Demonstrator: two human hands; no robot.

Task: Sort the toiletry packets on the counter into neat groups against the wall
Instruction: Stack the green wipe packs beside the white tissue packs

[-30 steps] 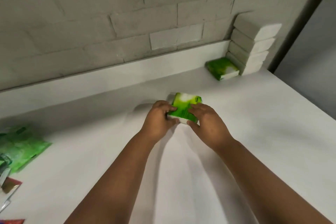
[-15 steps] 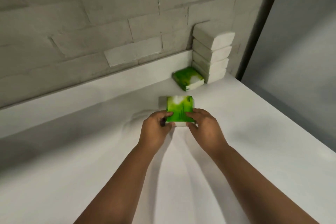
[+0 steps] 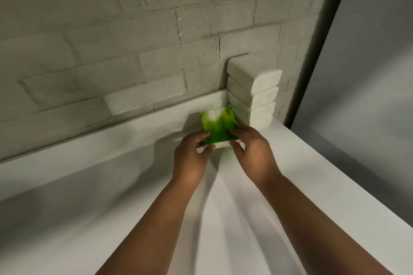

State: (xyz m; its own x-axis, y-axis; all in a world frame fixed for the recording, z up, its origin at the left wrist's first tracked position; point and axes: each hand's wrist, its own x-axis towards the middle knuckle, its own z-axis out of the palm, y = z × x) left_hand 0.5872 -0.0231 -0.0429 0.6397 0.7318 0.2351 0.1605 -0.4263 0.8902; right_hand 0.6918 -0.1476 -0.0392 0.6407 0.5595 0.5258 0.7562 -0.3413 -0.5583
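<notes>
A green and white packet (image 3: 218,127) is held between both hands just above the white counter (image 3: 111,185), close to the back wall. My left hand (image 3: 192,156) pinches its left edge; my right hand (image 3: 252,149) grips its right edge. A white edge (image 3: 223,145) shows just under the packet's near side. The other green packet seen before by the wall is hidden behind the held one. Right beside them, a stack of several white packets (image 3: 254,96) stands in the corner against the wall.
A grey brick wall (image 3: 134,40) with a low white ledge (image 3: 89,129) runs along the back. The counter's right edge (image 3: 335,167) drops off beside a dark vertical strip and a grey wall.
Both hands carried the green packet away from me and to the right, up to the spot by the white stack where the other green packet lay. The view swung right.
</notes>
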